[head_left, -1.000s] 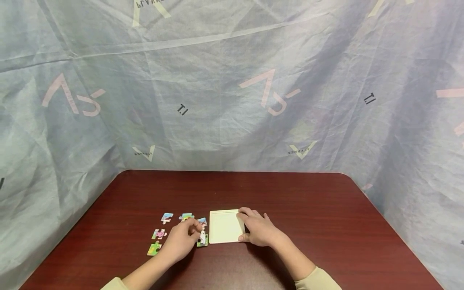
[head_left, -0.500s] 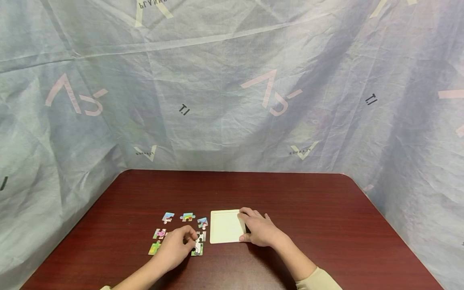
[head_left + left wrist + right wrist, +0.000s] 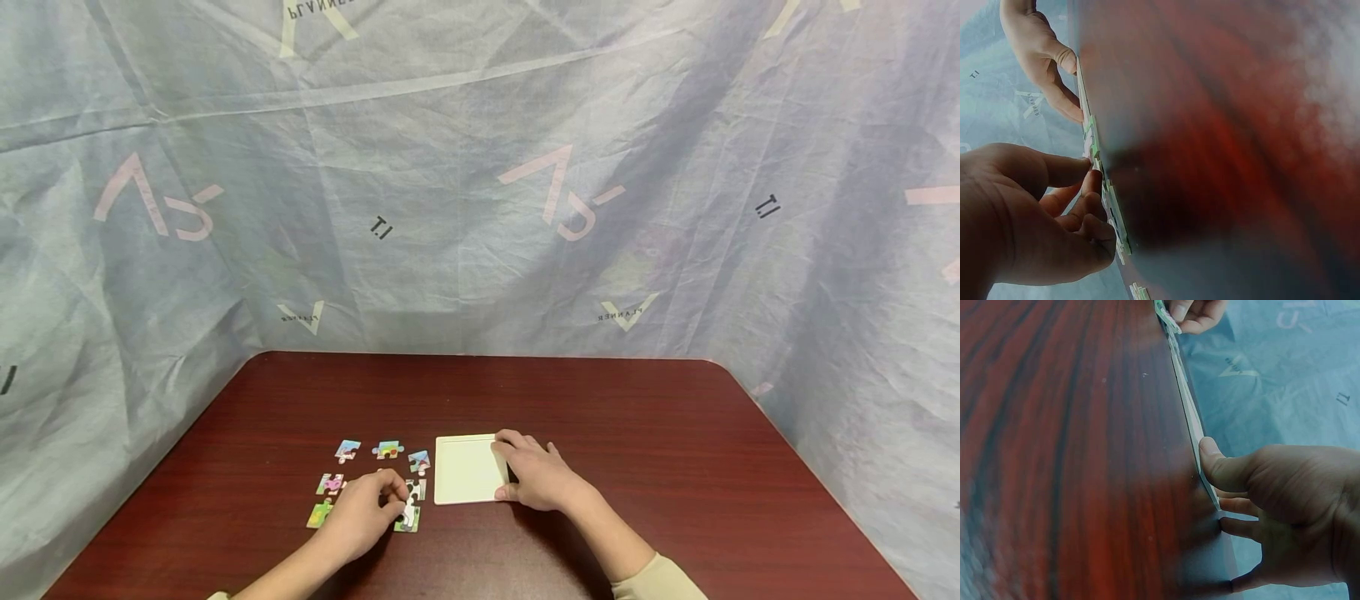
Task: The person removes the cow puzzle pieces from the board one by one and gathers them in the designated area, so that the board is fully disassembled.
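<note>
My left hand (image 3: 365,512) pinches a jigsaw piece (image 3: 407,518) with a green and white picture between thumb and fingertips. In the right wrist view this jigsaw piece (image 3: 1166,315) is slightly tilted, close over the table. Just behind it lies another jigsaw piece (image 3: 417,490), partly overlapped. To the right is a square cream puzzle tray (image 3: 470,471) with a raised rim. My right hand (image 3: 538,473) grips the tray's right side, thumb at the near corner and forefinger at the far corner. In the right wrist view, its other fingers spread beyond the tray's edge.
Several loose jigsaw pieces lie left of the tray, among them a yellow and blue piece (image 3: 388,450), a pink piece (image 3: 330,483) and a green piece (image 3: 319,514). They rest on a dark red wooden table (image 3: 637,433). A grey printed cloth (image 3: 465,275) hangs behind.
My left hand has moved a little left and nearer with the green and white jigsaw piece, away from the tray. The right hand and the tray have stayed in place.
</note>
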A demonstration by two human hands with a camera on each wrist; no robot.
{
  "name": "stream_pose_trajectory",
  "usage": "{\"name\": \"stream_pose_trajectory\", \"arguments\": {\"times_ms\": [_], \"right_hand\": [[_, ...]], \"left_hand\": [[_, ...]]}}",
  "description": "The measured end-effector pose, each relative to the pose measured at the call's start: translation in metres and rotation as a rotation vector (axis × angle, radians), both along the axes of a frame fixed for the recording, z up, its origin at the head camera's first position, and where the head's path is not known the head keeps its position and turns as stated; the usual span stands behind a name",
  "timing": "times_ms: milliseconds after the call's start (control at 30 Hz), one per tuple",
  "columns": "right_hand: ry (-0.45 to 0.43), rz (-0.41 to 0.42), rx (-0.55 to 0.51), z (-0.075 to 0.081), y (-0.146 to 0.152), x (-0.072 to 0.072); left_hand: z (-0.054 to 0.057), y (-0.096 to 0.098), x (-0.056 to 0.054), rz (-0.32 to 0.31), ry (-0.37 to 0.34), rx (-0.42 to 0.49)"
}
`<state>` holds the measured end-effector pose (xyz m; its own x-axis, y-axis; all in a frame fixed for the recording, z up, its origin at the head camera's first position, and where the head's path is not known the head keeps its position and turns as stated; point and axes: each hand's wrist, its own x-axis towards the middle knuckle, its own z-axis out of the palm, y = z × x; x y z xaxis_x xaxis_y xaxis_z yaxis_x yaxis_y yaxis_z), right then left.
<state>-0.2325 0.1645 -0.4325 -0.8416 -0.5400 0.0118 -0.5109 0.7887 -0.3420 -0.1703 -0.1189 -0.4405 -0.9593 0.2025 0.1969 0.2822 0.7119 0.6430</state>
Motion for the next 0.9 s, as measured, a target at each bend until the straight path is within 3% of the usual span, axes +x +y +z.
{"name": "stream_pose_trajectory", "arguments": {"times_ms": [533, 900], "right_hand": [[-0.006, 0.001, 0.000, 0.000, 0.001, 0.000], [-0.085, 0.017, -0.078, 0.002, 0.008, 0.000]], "left_hand": [[0.000, 0.003, -0.001, 0.009, 0.012, -0.001], [0.005, 0.020, -0.010, -0.124, 0.074, -0.113]]}}
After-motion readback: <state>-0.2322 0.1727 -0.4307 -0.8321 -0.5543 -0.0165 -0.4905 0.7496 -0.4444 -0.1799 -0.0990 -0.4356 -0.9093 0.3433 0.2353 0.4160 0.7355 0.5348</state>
